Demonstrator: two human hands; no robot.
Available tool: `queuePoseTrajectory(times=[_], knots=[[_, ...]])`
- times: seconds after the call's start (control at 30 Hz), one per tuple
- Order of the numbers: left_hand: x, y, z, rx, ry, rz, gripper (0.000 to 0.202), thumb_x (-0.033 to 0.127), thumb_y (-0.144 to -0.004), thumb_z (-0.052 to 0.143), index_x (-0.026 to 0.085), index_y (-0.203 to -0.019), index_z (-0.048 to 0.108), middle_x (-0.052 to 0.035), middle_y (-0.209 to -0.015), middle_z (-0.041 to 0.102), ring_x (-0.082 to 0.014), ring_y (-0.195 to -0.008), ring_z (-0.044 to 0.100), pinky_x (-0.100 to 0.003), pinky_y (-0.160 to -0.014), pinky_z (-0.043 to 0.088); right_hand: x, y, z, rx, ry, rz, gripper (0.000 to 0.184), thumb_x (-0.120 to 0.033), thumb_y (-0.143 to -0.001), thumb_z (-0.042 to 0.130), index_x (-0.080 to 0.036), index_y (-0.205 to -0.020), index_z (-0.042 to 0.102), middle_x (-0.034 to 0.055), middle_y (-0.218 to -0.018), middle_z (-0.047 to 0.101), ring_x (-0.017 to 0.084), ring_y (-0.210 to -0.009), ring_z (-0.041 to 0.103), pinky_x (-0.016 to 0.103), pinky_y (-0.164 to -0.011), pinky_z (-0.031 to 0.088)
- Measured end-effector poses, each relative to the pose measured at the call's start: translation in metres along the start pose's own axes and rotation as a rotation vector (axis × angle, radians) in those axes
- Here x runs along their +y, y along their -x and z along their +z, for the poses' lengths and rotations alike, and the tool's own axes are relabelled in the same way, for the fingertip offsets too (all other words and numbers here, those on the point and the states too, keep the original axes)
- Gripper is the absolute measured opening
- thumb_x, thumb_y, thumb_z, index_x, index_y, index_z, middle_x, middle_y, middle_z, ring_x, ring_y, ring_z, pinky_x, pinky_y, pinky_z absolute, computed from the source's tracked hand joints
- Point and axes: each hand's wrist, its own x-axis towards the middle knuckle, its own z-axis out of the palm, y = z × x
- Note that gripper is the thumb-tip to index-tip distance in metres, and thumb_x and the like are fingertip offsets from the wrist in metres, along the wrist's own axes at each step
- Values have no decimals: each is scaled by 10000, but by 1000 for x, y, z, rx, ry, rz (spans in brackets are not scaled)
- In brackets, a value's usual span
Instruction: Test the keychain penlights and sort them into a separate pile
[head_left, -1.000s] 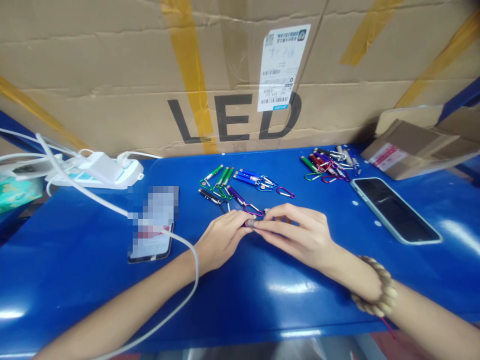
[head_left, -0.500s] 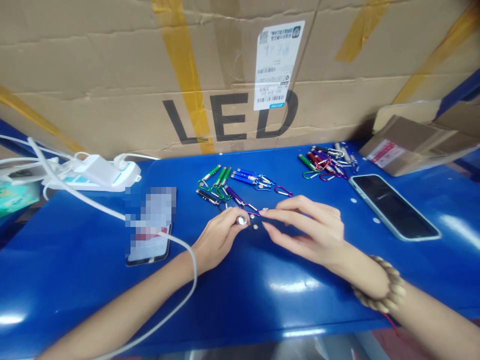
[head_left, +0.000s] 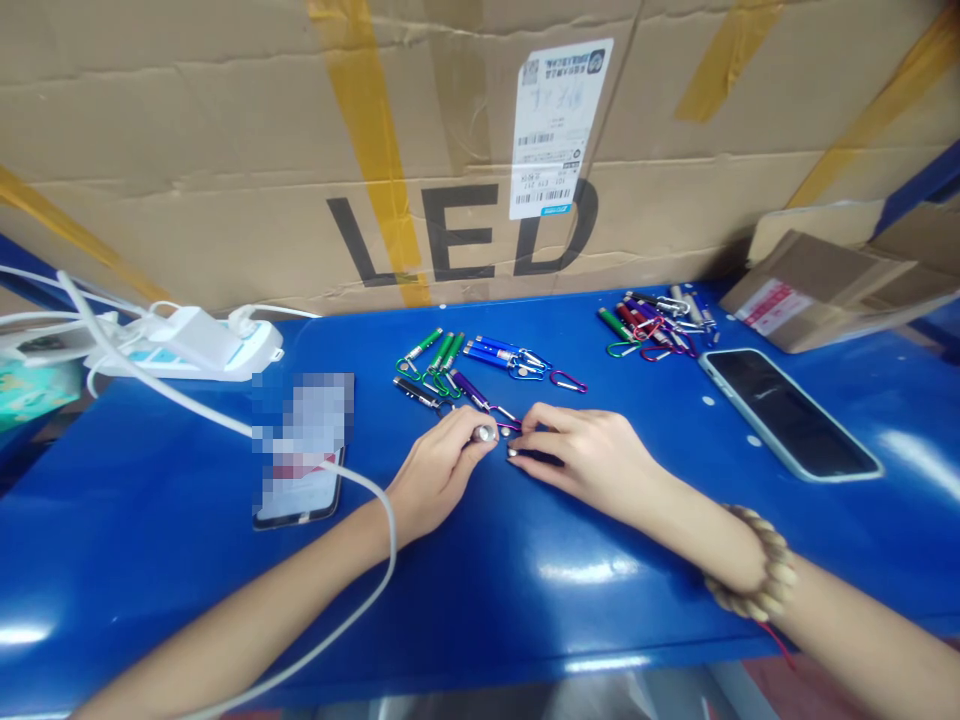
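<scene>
My left hand is closed around a small keychain flashlight, its silver end poking out toward the right. My right hand rests on the blue table just beside it, fingertips pinched on a tiny silver piece that lies on the table. Behind the hands lies a row of green, blue, purple and black keychain flashlights with carabiner clips. A second heap of such flashlights sits further back right.
A dark phone lies at the right, another phone with a white cable at the left. A white power strip sits back left. A big cardboard box marked LED stands behind; a small carton is at the right.
My right hand drew apart from the left, then dropped to the table and pinched the small silver piece. The left hand kept hold of the flashlight.
</scene>
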Motion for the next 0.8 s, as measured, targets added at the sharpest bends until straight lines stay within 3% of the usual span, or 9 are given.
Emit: queuePoseTrajectory(times=[0.13, 0.23, 0.4, 0.47, 0.8], knots=[[0, -1, 0, 6, -14, 13, 162, 187, -937, 346, 169, -917, 505, -30, -866, 574, -133, -812, 551, -236, -764, 422, 1, 0, -1, -50, -158, 100, 75, -276, -803, 663, -221, -852, 677, -31, -880, 655, 78, -625, 616, 187, -531, 391], [-1, -1, 1, 4, -36, 28, 158, 197, -937, 357, 174, -915, 512, -29, -866, 587, -134, -810, 558, -236, -763, 429, 2, 0, -2, -18, -195, 91, 40, -252, -805, 660, -222, -828, 673, -40, -865, 658, 60, -583, 593, 176, -516, 393], [-1, 1, 1, -40, -76, 43, 146, 233, -937, 397, 177, -951, 532, -19, -855, 621, -130, -777, 583, -229, -735, 445, -6, 0, -8, 405, -169, 29, 88, -262, -833, 634, -188, -841, 682, 10, -858, 669, 66, -609, 604, 176, -548, 440], [0, 1, 1, -57, -93, 81, 160, 246, -940, 398, 172, -955, 538, -29, -875, 635, -139, -800, 593, -233, -746, 449, -10, 1, -10, 490, -169, -1, 77, -240, -824, 648, -178, -848, 686, 23, -844, 669, 73, -646, 617, 174, -578, 463], [1, 1, 1, -73, -133, 49, 214, 268, -947, 358, 175, -941, 550, -39, -866, 647, -153, -788, 604, -251, -742, 469, -7, 4, -5, 439, -124, -144, 124, -182, -861, 596, -177, -944, 688, 34, -883, 678, 75, -717, 640, 165, -589, 481]])
